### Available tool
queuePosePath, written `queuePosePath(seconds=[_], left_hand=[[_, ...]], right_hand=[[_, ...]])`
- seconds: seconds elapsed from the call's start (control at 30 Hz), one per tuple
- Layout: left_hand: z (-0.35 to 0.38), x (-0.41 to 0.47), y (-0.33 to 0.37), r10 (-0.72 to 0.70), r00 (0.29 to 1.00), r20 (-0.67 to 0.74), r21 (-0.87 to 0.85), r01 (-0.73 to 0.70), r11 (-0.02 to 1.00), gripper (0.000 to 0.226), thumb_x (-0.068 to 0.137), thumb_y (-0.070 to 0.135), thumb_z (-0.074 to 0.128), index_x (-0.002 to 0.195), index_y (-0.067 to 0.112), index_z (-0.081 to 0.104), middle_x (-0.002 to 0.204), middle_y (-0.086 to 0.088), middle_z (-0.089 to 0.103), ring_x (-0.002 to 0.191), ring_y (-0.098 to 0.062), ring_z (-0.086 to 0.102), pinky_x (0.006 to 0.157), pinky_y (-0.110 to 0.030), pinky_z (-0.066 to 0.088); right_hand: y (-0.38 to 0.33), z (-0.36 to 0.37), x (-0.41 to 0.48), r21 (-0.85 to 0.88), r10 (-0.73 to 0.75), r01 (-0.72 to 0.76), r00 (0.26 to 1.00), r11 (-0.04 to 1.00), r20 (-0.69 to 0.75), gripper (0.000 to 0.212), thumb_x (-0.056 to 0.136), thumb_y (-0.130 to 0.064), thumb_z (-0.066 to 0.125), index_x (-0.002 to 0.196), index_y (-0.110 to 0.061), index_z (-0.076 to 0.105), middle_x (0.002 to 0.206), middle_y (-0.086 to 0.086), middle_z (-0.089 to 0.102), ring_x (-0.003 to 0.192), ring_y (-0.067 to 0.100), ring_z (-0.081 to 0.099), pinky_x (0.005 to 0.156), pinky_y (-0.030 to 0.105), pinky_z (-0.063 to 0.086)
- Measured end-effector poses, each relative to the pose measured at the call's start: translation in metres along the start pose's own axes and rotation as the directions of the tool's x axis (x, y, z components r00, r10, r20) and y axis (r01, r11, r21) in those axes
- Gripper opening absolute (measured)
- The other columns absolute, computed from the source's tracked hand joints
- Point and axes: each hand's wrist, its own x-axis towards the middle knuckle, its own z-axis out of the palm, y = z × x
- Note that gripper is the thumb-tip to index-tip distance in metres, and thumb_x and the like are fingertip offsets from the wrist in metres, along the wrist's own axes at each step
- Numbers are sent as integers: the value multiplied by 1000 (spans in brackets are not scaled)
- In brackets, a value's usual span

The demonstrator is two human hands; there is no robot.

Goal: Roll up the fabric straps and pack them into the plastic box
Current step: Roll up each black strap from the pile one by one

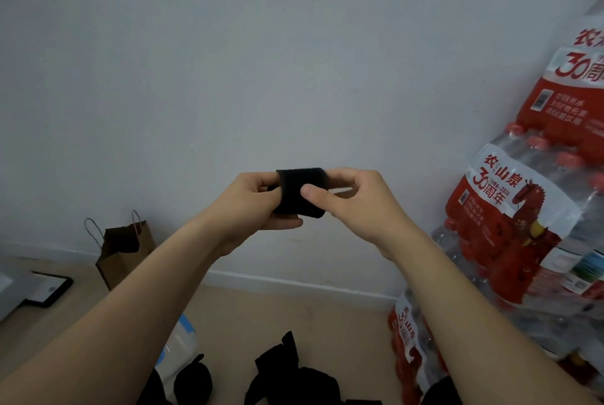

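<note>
Strap in hand: one black fabric strap (300, 193), rolled into a short, wide coil, held up in front of the wall (228, 61), well above the floor.
Left hand: the left hand (258, 205) grips the coil's left end; its thumb lies across the front and its fingers curl beneath.
Right hand: the right hand (356, 202) pinches the coil's right end; its thumb presses the front face and its fingers curl behind.
Straps on floor: loose black straps (287, 375) lie in dark heaps on the floor (261, 316) at its near edge, below the hands. An exact count cannot be made.
Plastic box: one clear plastic box (179, 342) with blue trim stands on the floor just left of the heaps, partly hidden by the left forearm. Its contents cannot be made out.
Water packs: three shrink-wrapped bottled water packs (523, 225) are stacked along the floor's right edge, against the wall. The bottle caps are red.
Pack labelling: red and white wrap reading "农夫山泉", "30周年" and "1996–2024", with a red horse figure. The smaller print is unreadable.
Paper bag: one brown paper bag (125, 254) with twisted handles stands against the wall at the floor's far left.
Flat item: one black-edged flat panel (45, 288) lies at the left edge of the floor.
</note>
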Motion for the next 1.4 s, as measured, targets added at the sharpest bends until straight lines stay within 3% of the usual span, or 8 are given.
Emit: queuePosePath(seconds=[0.3,0.5,0.63,0.73,0.83,1.03,1.2,1.4], left_hand=[[9,0,-4,-52,994,-91,40,56,998,21,107,10,63,113,22,79,92,-7,83,76,-25,80,72,-30,66],[23,-3,2,-87,995,-52,-112,81,990,37,111,28,51,110,3,79,91,-9,83,91,-35,81,86,-45,68],[27,-7,-2,53,996,-76,140,-42,989,22,109,31,63,116,18,80,100,-2,84,89,-23,82,93,-39,66],[26,-5,-1,118,986,-120,189,-94,977,21,108,21,64,126,24,74,109,4,82,90,-20,82,93,-39,65],[22,-5,-1,194,971,-142,285,-147,947,38,104,17,68,138,30,62,126,4,70,92,-20,81,88,-39,66],[22,-3,-3,222,953,-208,391,-127,912,36,98,45,68,131,31,62,120,14,71,95,-10,75,82,-35,61],[12,-3,2,198,953,-229,457,-74,886,36,103,61,60,103,27,74,92,7,78,57,-8,66,55,-21,51],[10,-6,4,271,962,-28,406,-237,882,17,108,24,64,124,22,69,104,5,78,87,-15,76,83,-32,62]], right_hand=[[-1,9,3,-124,-232,223,971,967,-58,32,102,-21,74,133,-27,66,109,-11,80,101,5,76,91,40,64],[1,16,13,-209,-210,159,946,965,-247,17,98,-28,76,111,-24,67,87,-7,79,81,13,76,77,46,63],[3,22,17,-81,-95,73,943,994,-318,12,97,-29,75,99,-20,67,89,-4,78,84,16,75,78,43,63],[3,26,16,6,64,-65,972,998,-227,14,105,-35,66,114,-25,66,106,-2,75,97,18,74,80,39,63],[0,25,12,336,269,-263,963,904,28,18,111,-31,57,126,-28,67,115,6,80,92,28,82,67,39,65],[0,19,10,580,177,-140,984,803,-7,18,105,-7,68,123,-10,70,111,14,81,97,30,82,77,47,68],[-1,27,5,627,143,-147,988,765,57,21,105,-4,65,123,-10,75,120,15,79,111,35,77,79,56,67],[-3,22,7,582,328,-350,933,734,148,30,109,-27,62,124,-3,74,110,20,81,92,36,82,70,37,65]])
